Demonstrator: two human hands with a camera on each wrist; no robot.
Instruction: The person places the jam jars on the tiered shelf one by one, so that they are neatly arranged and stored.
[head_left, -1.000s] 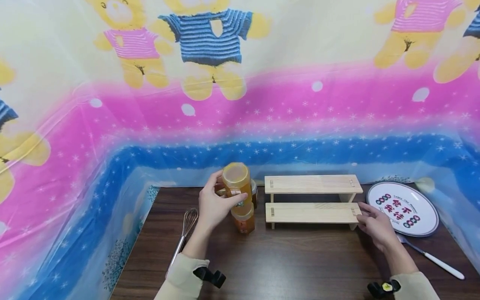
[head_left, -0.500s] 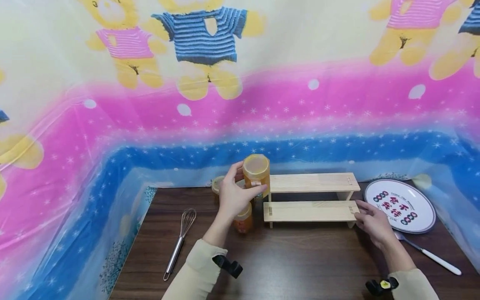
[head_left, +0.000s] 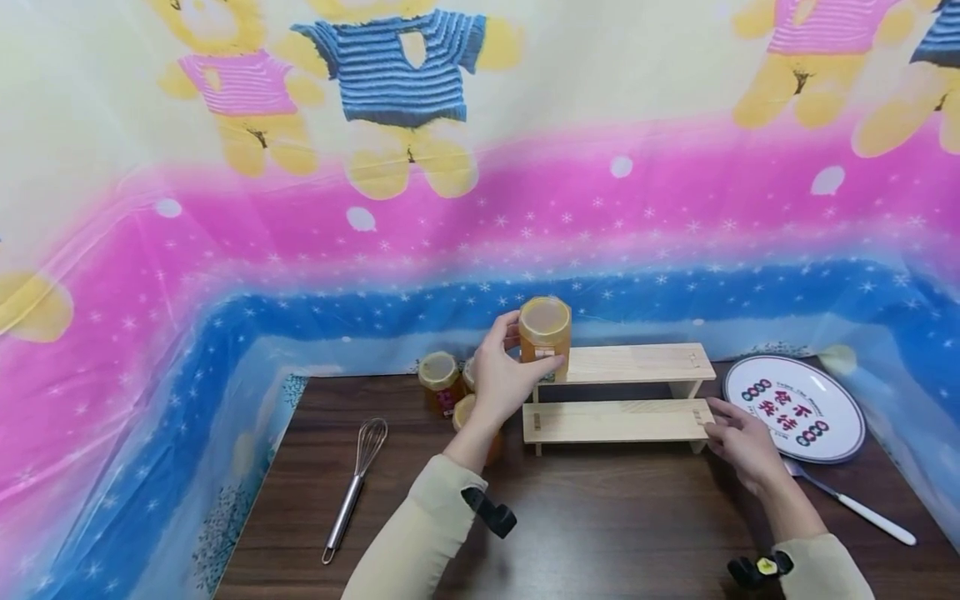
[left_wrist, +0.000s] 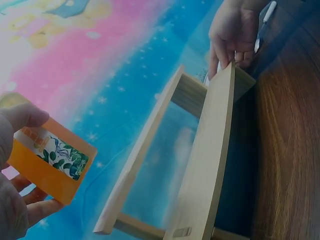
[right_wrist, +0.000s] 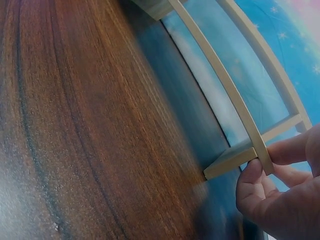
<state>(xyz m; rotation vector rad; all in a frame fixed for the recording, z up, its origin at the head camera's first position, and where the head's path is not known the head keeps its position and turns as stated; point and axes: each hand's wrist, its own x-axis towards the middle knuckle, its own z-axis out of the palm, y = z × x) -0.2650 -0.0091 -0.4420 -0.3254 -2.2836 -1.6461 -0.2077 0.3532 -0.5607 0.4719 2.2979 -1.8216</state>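
Observation:
My left hand (head_left: 498, 377) grips an amber jar (head_left: 545, 332) with a pale yellow lid, thumb on one side and fingers on the other. The jar overlaps the left end of the upper board of a two-tier wooden shelf (head_left: 622, 421). In the left wrist view, a leafy green label (left_wrist: 62, 156) shows on the jar, and a gap separates the jar from the shelf boards. At the lower board's right end, my right hand (head_left: 742, 442) pinches the wood between thumb and fingers; the right wrist view shows this thumb (right_wrist: 250, 182) under the board's end.
Left of the shelf stand a jar with a dark red label (head_left: 442, 385) and two more, partly hidden by my left hand. A whisk (head_left: 354, 483) lies on the left. On the right are a white plate (head_left: 832, 408) and a white-handled utensil (head_left: 873, 518). A printed cloth hangs behind.
My left hand has carried the jar rightward, from above the other jars to the shelf's upper left end. The right hand keeps its hold on the lower board.

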